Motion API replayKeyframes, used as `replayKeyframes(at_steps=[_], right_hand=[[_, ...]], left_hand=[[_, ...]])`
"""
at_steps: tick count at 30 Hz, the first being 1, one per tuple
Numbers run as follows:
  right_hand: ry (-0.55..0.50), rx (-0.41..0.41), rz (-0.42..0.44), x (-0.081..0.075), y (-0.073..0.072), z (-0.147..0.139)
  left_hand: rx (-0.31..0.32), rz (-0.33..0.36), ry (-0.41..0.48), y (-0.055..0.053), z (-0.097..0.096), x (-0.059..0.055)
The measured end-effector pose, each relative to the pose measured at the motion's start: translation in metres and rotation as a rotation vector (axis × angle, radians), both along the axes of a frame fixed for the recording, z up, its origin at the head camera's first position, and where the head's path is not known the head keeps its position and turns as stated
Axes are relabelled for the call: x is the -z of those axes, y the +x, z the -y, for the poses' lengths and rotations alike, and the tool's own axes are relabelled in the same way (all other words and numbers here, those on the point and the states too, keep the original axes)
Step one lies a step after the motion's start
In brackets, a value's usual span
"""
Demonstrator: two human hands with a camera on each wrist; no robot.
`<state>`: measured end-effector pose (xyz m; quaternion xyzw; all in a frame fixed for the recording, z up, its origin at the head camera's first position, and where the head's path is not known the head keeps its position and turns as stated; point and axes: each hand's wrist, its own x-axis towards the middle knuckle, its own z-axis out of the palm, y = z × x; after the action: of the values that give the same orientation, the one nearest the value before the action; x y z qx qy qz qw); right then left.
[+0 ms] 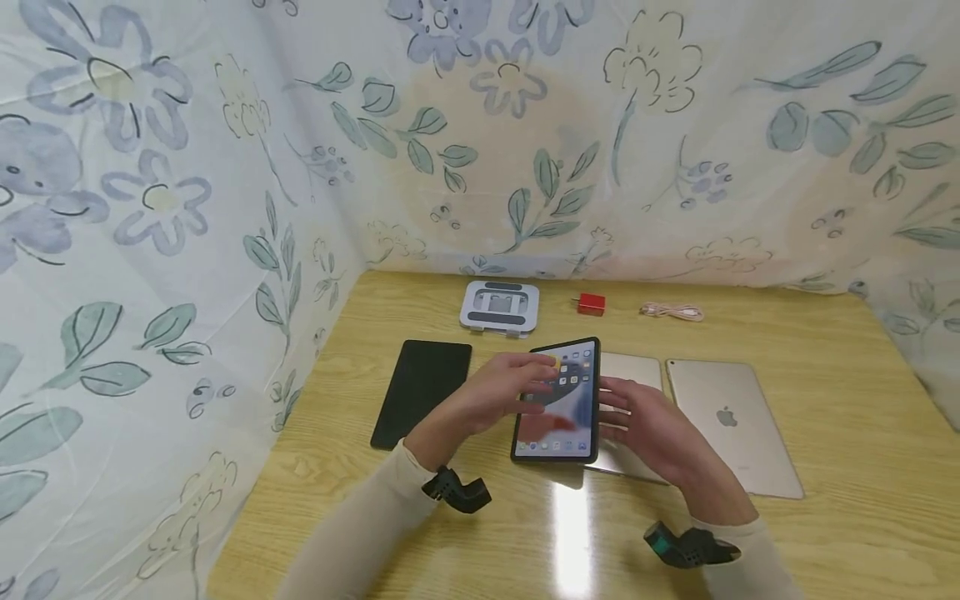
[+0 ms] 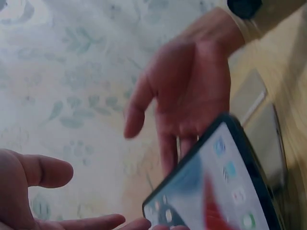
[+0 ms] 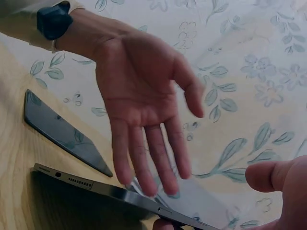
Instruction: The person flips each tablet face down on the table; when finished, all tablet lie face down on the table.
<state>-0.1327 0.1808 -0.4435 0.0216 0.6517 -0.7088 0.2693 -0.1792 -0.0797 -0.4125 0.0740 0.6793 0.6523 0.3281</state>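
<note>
Lit tablet tilted at centre of frame. Right hand: fingers extended behind its edge, thumb clear, likely propping that tilt. Left hand: fingers loosely spread in front, contact unclear.

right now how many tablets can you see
4: a dark tablet at left, a lit tablet by the right hand, a pale tablet partly hidden behind that hand, second pale tablet far right

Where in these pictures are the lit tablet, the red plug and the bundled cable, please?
Lit tablet (image 1: 567, 404), head view: on its screen, near the middle.
Red plug (image 1: 592, 305), head view: on its block-shaped body.
Bundled cable (image 1: 667, 310), head view: on the middle of the bundle.
</note>
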Motion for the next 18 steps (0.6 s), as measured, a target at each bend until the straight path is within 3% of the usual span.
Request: replayKeyframes(at_steps=[7, 18], right_hand=[[0.001, 0.040, -0.056, -0.011, 0.007, -0.004], [-0.020, 0.032, -0.164, -0.025, 0.019, 0.002]], left_hand=[[0.080, 0.049, 0.069, 0.004, -0.021, -0.014], [0.099, 0.051, 0.092, 0.005, -0.035, -0.031]])
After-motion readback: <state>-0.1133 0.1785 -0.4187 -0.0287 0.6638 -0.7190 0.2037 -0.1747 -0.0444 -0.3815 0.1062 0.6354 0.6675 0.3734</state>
